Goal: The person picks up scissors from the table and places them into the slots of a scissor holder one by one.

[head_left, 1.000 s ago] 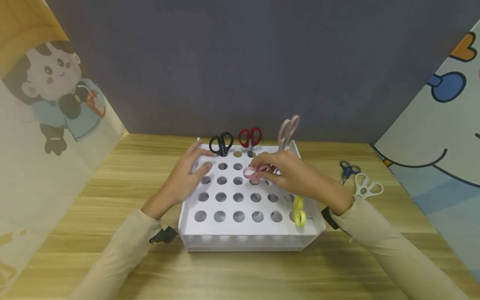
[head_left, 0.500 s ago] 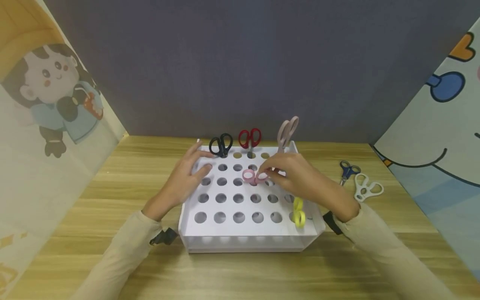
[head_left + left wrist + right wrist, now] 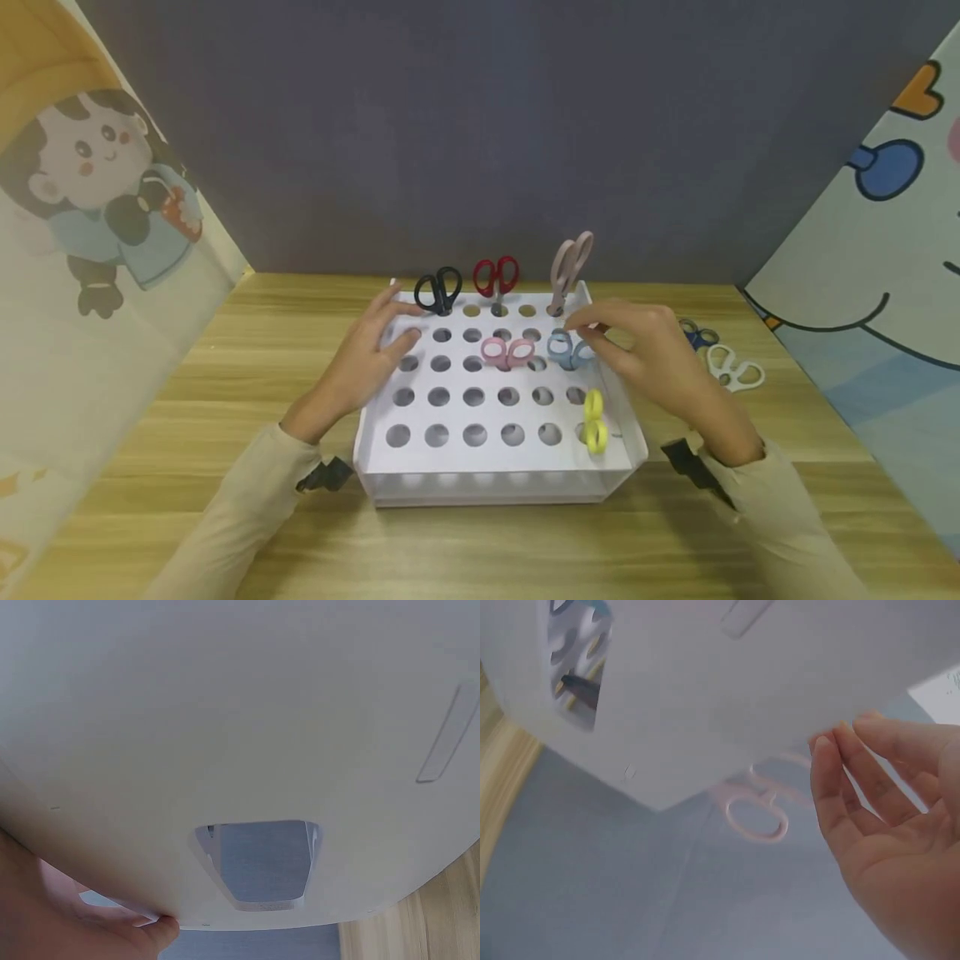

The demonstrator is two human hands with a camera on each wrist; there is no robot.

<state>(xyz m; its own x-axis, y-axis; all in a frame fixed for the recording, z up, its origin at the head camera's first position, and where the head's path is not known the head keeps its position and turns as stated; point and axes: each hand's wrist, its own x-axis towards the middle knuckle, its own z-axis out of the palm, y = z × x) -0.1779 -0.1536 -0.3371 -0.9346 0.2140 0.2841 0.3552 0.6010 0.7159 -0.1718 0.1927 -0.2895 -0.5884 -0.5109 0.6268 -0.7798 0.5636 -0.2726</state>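
Observation:
My left hand (image 3: 363, 350) rests over the left edge of a white rack (image 3: 456, 460), thumb and forefinger lying on its holed top. In the left wrist view, a fingertip (image 3: 166, 927) shows at the rack's rim. My right hand (image 3: 648, 354) hovers by the rack's right side, fingertips close to the handle of light blue scissors (image 3: 558, 360); nothing shows between them in the right wrist view. Pink scissors (image 3: 495, 357) stand in a neighbouring hole, handles up. Black scissors (image 3: 429, 296), red scissors (image 3: 484, 289) and pale pink scissors (image 3: 561, 283) stand along the back row.
Yellow scissors (image 3: 596, 437) lean in the front right hole. On the wooden table (image 3: 480, 550), right of the rack, lie dark blue scissors (image 3: 699, 337) and white scissors (image 3: 731, 379). A grey panel (image 3: 480, 150) rises behind the rack.
My right hand has let go of the pink scissors and moved right, bringing the light blue scissors into view. The left hand stays on the rack.

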